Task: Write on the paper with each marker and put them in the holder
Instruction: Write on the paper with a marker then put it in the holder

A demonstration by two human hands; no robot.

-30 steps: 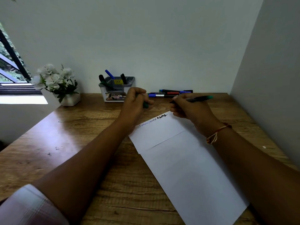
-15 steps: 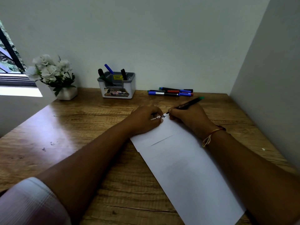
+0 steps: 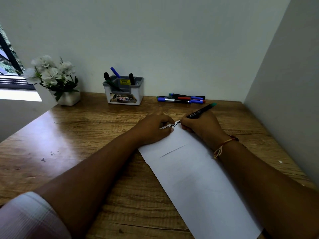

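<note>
My right hand grips a black marker with a green end, its tip touching the far edge of the white paper beside some black writing. My left hand rests on the paper's far left corner with its fingers curled; the green cap it held earlier is hidden inside. The grey-and-white holder stands at the back wall with three markers upright in it. Several loose markers lie to the right of it against the wall.
A white pot of white flowers stands at the back left by a window. A side wall closes off the wooden desk on the right. The paper hangs over the near edge.
Both hands dropped from above the desk onto the paper. The marker tip now touches the sheet near the black writing, and the left hand's green cap is no longer visible.
</note>
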